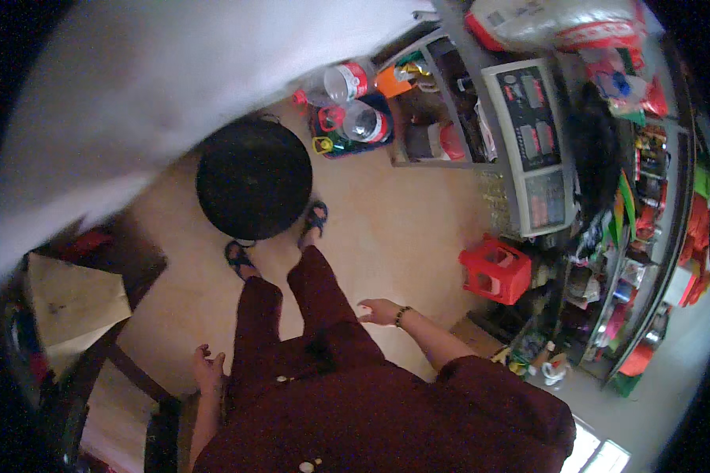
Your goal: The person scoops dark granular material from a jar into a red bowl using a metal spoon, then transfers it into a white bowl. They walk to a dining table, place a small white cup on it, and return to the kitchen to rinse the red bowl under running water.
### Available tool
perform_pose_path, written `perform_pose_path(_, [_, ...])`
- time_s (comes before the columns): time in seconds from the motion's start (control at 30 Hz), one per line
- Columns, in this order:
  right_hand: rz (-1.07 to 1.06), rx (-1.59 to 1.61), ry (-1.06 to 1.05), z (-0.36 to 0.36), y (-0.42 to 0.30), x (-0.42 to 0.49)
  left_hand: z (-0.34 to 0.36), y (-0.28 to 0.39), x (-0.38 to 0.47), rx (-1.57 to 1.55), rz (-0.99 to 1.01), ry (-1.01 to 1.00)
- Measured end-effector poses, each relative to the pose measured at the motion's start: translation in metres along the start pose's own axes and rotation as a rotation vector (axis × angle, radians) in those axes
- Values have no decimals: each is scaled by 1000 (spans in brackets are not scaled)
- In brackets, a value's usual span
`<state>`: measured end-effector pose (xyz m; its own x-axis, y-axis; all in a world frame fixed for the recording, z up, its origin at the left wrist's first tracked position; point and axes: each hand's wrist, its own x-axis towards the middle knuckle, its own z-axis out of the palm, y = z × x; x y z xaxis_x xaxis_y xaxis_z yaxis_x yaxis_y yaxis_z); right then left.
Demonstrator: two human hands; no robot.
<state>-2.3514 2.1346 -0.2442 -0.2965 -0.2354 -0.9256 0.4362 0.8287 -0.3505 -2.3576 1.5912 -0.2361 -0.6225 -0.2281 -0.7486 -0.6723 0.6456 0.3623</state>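
Note:
Both arms hang beside my body, over the floor. My left hand (209, 366) is empty, its fingers loosely curled and apart, near a dark wooden frame at the left. Near my right thigh is my right hand (380, 311), with a beaded bracelet at the wrist; its fingers are partly bent and nothing shows in it. A large round black pan or lid (254, 179) lies in front of my sandalled feet, touching neither hand. Beyond it, large clear plastic bottles (364, 122) with red caps or handles stand in a dark crate (384, 109).
A red plastic stool (497, 270) stands at the right, below a digital price scale (532, 148) on a counter. Packed shelves (621, 295) line the far right. At the left are a cardboard box (77, 301) and dark wooden furniture (136, 378). A white surface spans the upper left.

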Motion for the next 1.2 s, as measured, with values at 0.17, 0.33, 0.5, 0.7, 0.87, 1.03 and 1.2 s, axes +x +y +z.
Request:
perform_pose_path(0.17, [158, 148, 116, -19, -8, -49, -51, -57, 1, 108, 48, 192])
perform_pose_path(0.33, [107, -77, 324, -87, -2, -60, -23, -123, -50, -99, -20, 316])
perform_pose_path(0.5, [30, -209, 421, -139, -1, -40, 79, -177, -142, -147, 23, 293])
perform_pose_path(0.7, [-155, -692, 275, -152, 16, 33, 216, -238, -232, 433, 271, 354])
perform_pose_path(0.87, [-374, -1120, 80, -134, -57, 102, 258, -234, -280, -529, -502, 394])
perform_pose_path(1.03, [-501, -1401, -87, -49, -240, 134, 249, -255, -319, -944, -697, 530])
perform_pose_path(1.2, [-835, -2035, -463, 95, -444, 163, 207, -320, -357, -924, -769, 500])
